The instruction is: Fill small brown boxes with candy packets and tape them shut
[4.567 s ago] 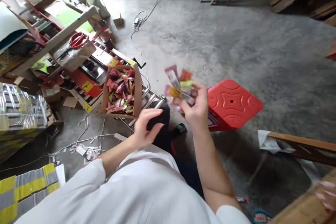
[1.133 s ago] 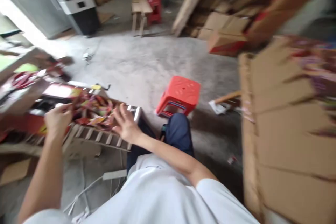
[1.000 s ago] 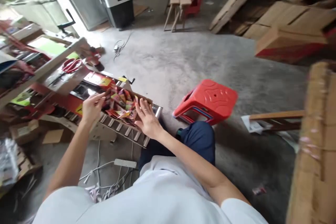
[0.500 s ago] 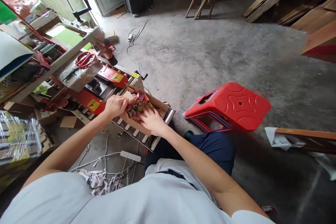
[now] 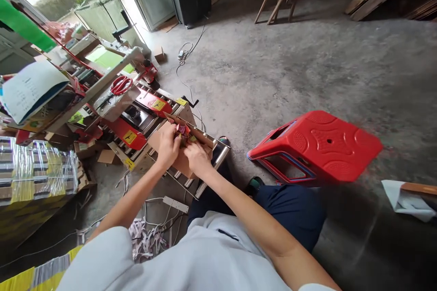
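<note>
An open cardboard box (image 5: 184, 164) rests on the end of a roller conveyor (image 5: 218, 159). Small packets (image 5: 183, 130) in red, purple and green wrapping fill its far part. My left hand (image 5: 168, 146) reaches over the box's left side, fingers bent and closed against the packets. Close beside it, my right hand (image 5: 197, 158) is inside the box with its fingers curled together and pointing down. Whatever lies between the fingertips of either hand is hidden. A cardboard flap (image 5: 156, 138) sticks out to the left of my left hand.
The conveyor runs back into a red sealing machine (image 5: 126, 135), where red-handled scissors (image 5: 121, 85) lie on top. A red plastic stool (image 5: 321, 145) is to my right. A white power strip (image 5: 175, 204), cables and paper strips (image 5: 146, 238) are on the floor below.
My left hand has moved from the box's left flap to the packets. My right hand, flat on the packets before, now has its fingers curled. The view has shifted leftward.
</note>
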